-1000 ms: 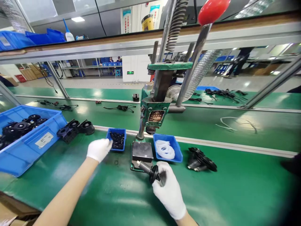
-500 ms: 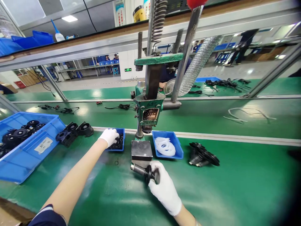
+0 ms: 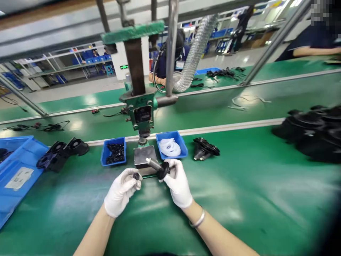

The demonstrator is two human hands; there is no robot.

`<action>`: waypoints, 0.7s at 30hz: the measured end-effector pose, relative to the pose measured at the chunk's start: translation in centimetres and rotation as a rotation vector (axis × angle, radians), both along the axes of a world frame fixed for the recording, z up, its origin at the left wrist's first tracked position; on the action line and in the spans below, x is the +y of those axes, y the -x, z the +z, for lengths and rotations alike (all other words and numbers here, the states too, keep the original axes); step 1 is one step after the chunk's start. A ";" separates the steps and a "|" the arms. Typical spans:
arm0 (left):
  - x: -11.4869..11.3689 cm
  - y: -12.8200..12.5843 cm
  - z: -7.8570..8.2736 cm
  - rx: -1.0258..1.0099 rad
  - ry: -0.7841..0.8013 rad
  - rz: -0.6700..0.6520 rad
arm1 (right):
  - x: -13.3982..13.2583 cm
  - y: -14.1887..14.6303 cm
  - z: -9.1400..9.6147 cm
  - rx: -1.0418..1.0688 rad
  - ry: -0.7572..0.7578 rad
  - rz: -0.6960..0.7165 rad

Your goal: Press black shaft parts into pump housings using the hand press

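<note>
In a white glove, my left hand point(image 3: 121, 192) pinches a small round black part point(image 3: 136, 176) between thumb and fingers. My right hand point(image 3: 179, 183), also gloved, grips a black disc-shaped part with a grey shaft point(image 3: 157, 166); the shaft points up and left, ending in a pale tip. Both hands are in front of the hand press point(image 3: 141, 110), near its metal block point(image 3: 145, 154). Behind my left hand stands a blue bin of small black parts point(image 3: 114, 151). A blue bin with white rings point(image 3: 170, 145) is behind my right hand.
A large blue crate point(image 3: 20, 177) and black housings point(image 3: 62, 153) are on the left. Black parts point(image 3: 205, 148) lie right of the press, with large black pieces point(image 3: 314, 131) at far right. Co-workers sit beyond the bench, one behind the press's lever point(image 3: 172, 49).
My left hand has come out of the small black parts' bin with one part and moved beside my right hand. The right hand has raised the shafted part slightly. The view has turned right.
</note>
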State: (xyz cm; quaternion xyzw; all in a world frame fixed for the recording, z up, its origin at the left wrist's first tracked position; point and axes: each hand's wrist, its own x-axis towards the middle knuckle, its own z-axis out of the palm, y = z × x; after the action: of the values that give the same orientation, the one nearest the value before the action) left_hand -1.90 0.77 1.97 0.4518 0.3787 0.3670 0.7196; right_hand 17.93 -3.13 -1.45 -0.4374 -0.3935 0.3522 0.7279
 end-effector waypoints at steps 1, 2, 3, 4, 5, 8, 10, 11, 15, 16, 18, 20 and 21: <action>-0.9 -0.9 -0.3 -0.089 0.115 -0.016 | 0.0 0.1 0.0 -0.036 -0.010 -0.048; -1.5 -1.8 -0.6 -0.121 0.180 -0.038 | 0.0 0.2 0.0 -0.071 -0.012 -0.090; -2.0 -2.7 -0.8 -0.125 0.213 -0.062 | -0.1 0.2 0.0 -0.101 -0.008 -0.126; -2.3 -3.5 -1.0 -0.114 0.222 -0.085 | -0.2 0.3 0.0 -0.124 0.000 -0.158; -2.6 -4.3 -1.2 -0.096 0.213 -0.111 | -0.3 0.4 0.0 -0.144 0.008 -0.187; -3.2 -6.3 -1.8 -0.056 0.128 -0.196 | -0.7 0.6 0.3 -0.208 0.020 -0.254; -3.5 -7.2 -2.1 -0.057 0.085 -0.214 | -0.8 0.7 0.4 -0.238 0.032 -0.279; -3.6 -7.5 -2.3 -0.063 0.085 -0.209 | -0.8 0.7 0.4 -0.249 0.041 -0.288; -3.7 -8.0 -2.8 -0.099 0.158 -0.174 | -0.7 0.8 0.1 -0.271 0.076 -0.300; -3.7 -8.0 -2.9 -0.109 0.171 -0.171 | -0.7 0.8 0.0 -0.281 0.077 -0.299; -3.7 -7.9 -3.1 -0.115 0.174 -0.173 | -0.7 0.9 -0.1 -0.314 0.077 -0.304; -3.8 -7.6 -3.2 -0.108 0.142 -0.180 | -0.7 0.9 -0.1 -0.353 0.078 -0.322; -3.8 -7.4 -3.3 -0.100 0.116 -0.185 | -0.8 0.9 -0.1 -0.369 0.081 -0.334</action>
State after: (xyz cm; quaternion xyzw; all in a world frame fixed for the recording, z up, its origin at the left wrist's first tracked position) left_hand 5.47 -3.00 -1.31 0.4234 0.3197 0.2983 0.7934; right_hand 17.06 -3.89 -1.52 -0.5823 -0.4274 0.1566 0.6736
